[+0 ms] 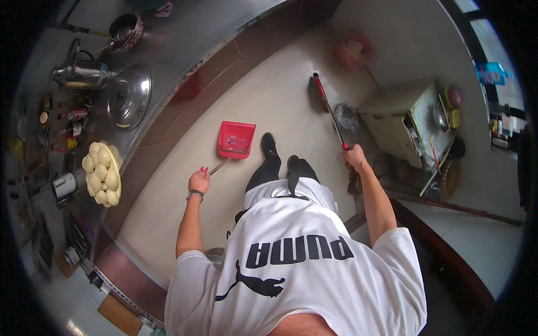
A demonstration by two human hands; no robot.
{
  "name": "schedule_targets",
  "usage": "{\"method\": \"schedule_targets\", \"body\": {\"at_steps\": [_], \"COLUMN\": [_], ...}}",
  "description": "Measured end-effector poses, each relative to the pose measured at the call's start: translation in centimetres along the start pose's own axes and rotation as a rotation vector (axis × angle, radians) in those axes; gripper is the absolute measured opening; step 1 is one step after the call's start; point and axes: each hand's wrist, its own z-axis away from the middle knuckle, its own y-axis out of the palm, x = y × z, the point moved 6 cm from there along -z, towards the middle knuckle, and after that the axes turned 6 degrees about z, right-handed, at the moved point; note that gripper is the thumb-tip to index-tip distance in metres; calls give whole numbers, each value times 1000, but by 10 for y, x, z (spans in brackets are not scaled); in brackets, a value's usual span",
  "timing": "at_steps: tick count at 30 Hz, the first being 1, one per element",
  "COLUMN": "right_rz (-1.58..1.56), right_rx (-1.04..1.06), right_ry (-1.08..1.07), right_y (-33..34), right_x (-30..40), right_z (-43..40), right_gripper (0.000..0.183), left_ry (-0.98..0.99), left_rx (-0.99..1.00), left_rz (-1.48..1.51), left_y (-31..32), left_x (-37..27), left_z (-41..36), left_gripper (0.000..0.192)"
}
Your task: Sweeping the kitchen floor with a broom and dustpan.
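Note:
My left hand grips the top of a long-handled red plastic dustpan, whose pan lies on the pale floor ahead of my feet, with some debris in it. On the other side, my right hand is closed around the handle of a broom with red parts. The broom's head rests on the floor farther off, towards the back wall. Beside the broom lies a crumpled clear plastic bag.
A steel counter along the left holds a plate of pale buns, a metal lid and a kettle. A red bucket or bin stands at the back. To the right is a worn cabinet with items on top.

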Motion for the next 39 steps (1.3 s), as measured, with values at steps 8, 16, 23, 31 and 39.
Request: {"method": "schedule_targets", "body": {"at_steps": [8,16,23,31,39], "right_rz": [125,-106,87,-89,-416], "right_rx": [45,138,82,390,337], "right_ry": [22,135,-10,-12,31], "right_y": [29,26,92,176,173], "right_x": [-85,-144,-125,-93,-127], "right_z": [-24,26,65,152,213], "right_gripper": [15,12,9,14,56], "left_ry": [-46,52,104,151,197], "left_rx": [-95,-90,53,170,221], "left_rz": [10,-43,-145,-214,-147], "left_y": [-23,-36,14,44,45], "left_x": [-41,-74,-89,-66,-33], "left_z": [49,81,71,50,40], "left_gripper": [29,27,28,32,34]}}
